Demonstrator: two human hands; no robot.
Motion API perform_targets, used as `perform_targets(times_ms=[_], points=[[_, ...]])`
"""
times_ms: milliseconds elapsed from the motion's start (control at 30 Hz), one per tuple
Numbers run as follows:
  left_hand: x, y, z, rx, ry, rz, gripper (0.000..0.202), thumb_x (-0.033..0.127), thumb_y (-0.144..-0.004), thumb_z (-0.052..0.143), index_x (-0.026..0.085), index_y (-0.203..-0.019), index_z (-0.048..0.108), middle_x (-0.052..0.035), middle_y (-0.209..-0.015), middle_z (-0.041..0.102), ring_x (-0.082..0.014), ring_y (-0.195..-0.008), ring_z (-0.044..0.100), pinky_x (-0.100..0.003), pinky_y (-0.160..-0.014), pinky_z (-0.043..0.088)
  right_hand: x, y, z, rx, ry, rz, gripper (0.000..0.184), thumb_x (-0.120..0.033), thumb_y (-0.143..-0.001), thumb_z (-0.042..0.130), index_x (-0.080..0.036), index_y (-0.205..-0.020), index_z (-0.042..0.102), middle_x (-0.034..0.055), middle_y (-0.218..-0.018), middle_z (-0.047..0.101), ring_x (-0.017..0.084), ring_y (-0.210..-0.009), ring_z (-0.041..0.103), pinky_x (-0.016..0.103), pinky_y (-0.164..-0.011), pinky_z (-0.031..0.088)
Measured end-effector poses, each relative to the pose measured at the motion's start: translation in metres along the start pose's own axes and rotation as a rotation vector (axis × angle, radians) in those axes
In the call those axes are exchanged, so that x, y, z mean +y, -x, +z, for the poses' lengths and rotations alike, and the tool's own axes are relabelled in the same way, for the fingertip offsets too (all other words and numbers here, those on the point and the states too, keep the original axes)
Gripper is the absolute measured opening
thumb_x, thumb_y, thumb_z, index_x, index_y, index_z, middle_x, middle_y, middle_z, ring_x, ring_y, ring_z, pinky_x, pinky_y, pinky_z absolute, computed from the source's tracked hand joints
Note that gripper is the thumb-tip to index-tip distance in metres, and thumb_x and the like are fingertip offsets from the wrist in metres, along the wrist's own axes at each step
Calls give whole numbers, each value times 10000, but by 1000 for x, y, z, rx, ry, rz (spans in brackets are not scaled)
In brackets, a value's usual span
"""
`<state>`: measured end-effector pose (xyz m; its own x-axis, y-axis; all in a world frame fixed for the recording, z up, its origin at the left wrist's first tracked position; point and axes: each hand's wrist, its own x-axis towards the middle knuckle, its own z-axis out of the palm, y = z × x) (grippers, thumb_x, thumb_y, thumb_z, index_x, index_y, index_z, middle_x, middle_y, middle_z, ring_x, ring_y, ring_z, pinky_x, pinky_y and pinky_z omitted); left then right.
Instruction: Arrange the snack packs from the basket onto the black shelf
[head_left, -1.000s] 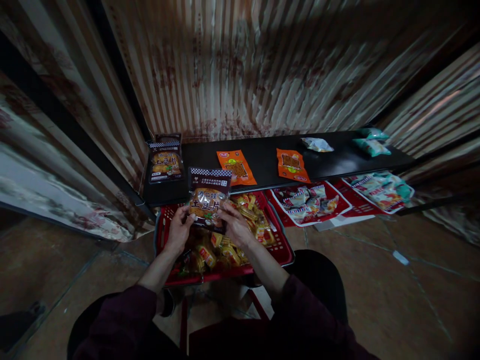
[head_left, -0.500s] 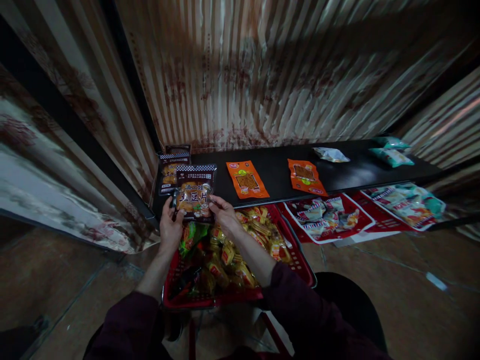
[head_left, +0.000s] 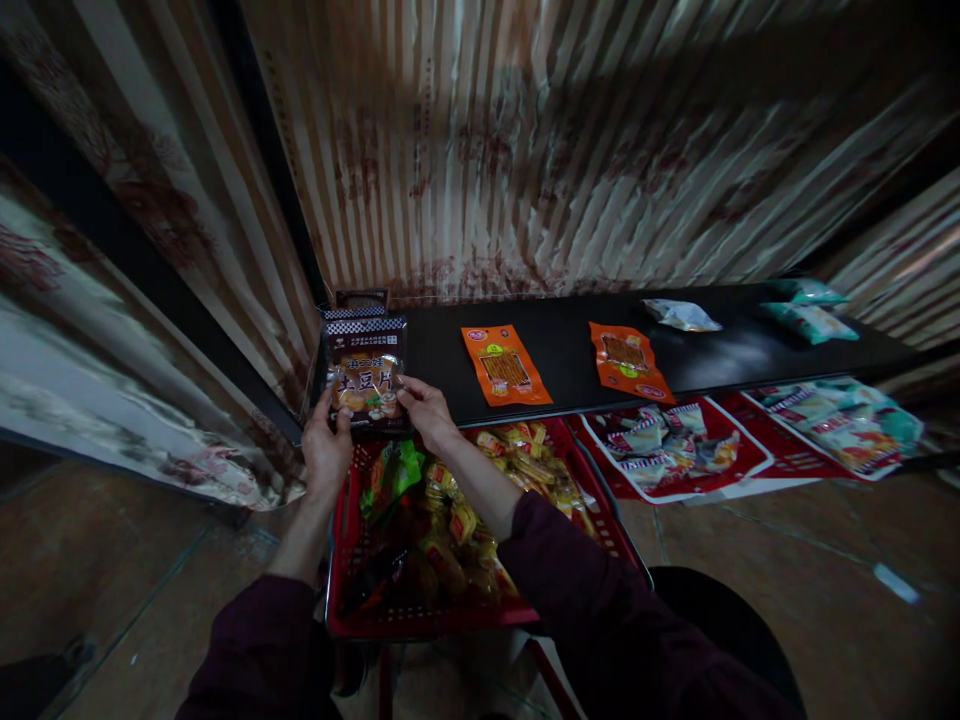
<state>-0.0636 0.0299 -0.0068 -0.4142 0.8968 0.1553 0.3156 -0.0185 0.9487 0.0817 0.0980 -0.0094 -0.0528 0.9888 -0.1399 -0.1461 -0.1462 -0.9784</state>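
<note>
A dark brown snack bag (head_left: 365, 366) with a clear window onto yellow chips is held upright by its lower corners, over the left end of the black shelf (head_left: 435, 365). My left hand (head_left: 327, 447) pinches its lower left corner, thumb in front. At the lower right edge, my right hand (head_left: 425, 408) grips it between thumb and fingers. Directly behind it stand similar dark bags (head_left: 361, 300), mostly hidden. Below my hands sits a red basket (head_left: 431, 622) holding many small yellow-wrapped snacks (head_left: 463, 520) and a green packet (head_left: 395, 475).
Two orange snack bags (head_left: 506, 366) (head_left: 631, 360) lie flat on the shelf. Farther right are a white packet (head_left: 682, 315) and teal packets (head_left: 810, 322). More red baskets of packets (head_left: 667, 440) stand below the shelf's right half. A striped curtain (head_left: 525, 150) hangs behind.
Both hands have carried the dark snack bag left and slightly up, against the similar bags at the shelf's left end. Those bags are now more covered. The view has shifted slightly.
</note>
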Motion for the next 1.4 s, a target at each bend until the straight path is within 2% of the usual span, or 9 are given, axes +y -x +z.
perform_targets(times_ms=[100, 300, 433, 533, 667, 867, 1100, 1267, 1400], points=[[4, -4, 3, 162, -291, 58, 474, 248, -825, 503, 131, -1283, 530, -154, -1233, 599, -274, -1162, 538, -411, -1025, 379, 1, -9, 4, 18, 140, -67, 301, -220, -753, 575, -208, -1031, 692, 12, -1020, 706, 145, -901, 636, 302, -874, 498], [-2, -11, 9, 213, -419, 154, 453, 227, -837, 470, 98, -1265, 543, -172, -1172, 604, -263, -1113, 561, -393, -989, 424, 4, -21, 6, 98, 465, -125, 291, -234, -785, 567, -234, -1041, 706, 19, -967, 679, 139, -804, 621, 305, -862, 491], [-6, -14, 12, 226, -449, 161, 458, 203, -826, 461, 91, -1264, 540, -174, -1179, 581, -268, -1135, 537, -404, -1009, 407, 6, -25, 6, 127, 560, -170, 269, -222, -789, 572, -244, -1013, 719, 25, -997, 656, 146, -886, 601, 293, -907, 463], [-8, -17, 14, 239, -494, 152, 448, 218, -820, 467, 82, -1236, 560, -177, -1164, 574, -295, -1177, 492, -432, -1032, 378, 10, -29, 8, 133, 574, -176, 258, -221, -788, 578, -248, -1000, 722, 31, -1051, 646, 162, -996, 582, 312, -966, 430], [-6, -19, 14, 229, -496, 138, 434, 225, -814, 474, 124, -1226, 562, -160, -1190, 558, -294, -1226, 451, -444, -1056, 352, 15, -35, 10, 119, 565, -167, 248, -207, -787, 580, -238, -987, 724, 46, -1136, 624, 169, -1071, 571, 325, -1007, 406], [-1, -21, 14, 162, -497, 51, 491, 224, -794, 495, 105, -1270, 506, -181, -1211, 553, -286, -1199, 489, -423, -1021, 397, 15, -40, 9, 70, 594, -193, 222, -184, -774, 584, -230, -939, 725, 42, -1132, 631, 169, -1070, 576, 332, -1002, 417], [3, -28, 13, 146, -477, -27, 535, 270, -812, 502, 86, -1311, 446, -188, -1325, 507, -280, -1271, 446, -410, -1064, 358, 15, -45, 10, 83, 582, -230, 188, -220, -781, 581, -236, -915, 712, 25, -1099, 644, 165, -1055, 577, 328, -992, 424], [-3, -37, 13, 168, -382, -55, 585, 270, -798, 519, 64, -1336, 413, -196, -1375, 468, -277, -1311, 402, -405, -1104, 303, 16, -52, 12, 58, 415, -184, 268, -295, -807, 563, -215, -1042, 665, 39, -1077, 662, 154, -924, 636, 301, -871, 505], [-12, -45, 14, 168, -276, -99, 637, 312, -806, 525, 78, -1375, 359, -193, -1420, 418, -271, -1328, 380, -408, -1111, 292, 14, -58, 14, 50, 343, -162, 353, -333, -807, 592, -240, -1147, 615, 28, -1075, 680, 162, -944, 644, 303, -869, 512]])
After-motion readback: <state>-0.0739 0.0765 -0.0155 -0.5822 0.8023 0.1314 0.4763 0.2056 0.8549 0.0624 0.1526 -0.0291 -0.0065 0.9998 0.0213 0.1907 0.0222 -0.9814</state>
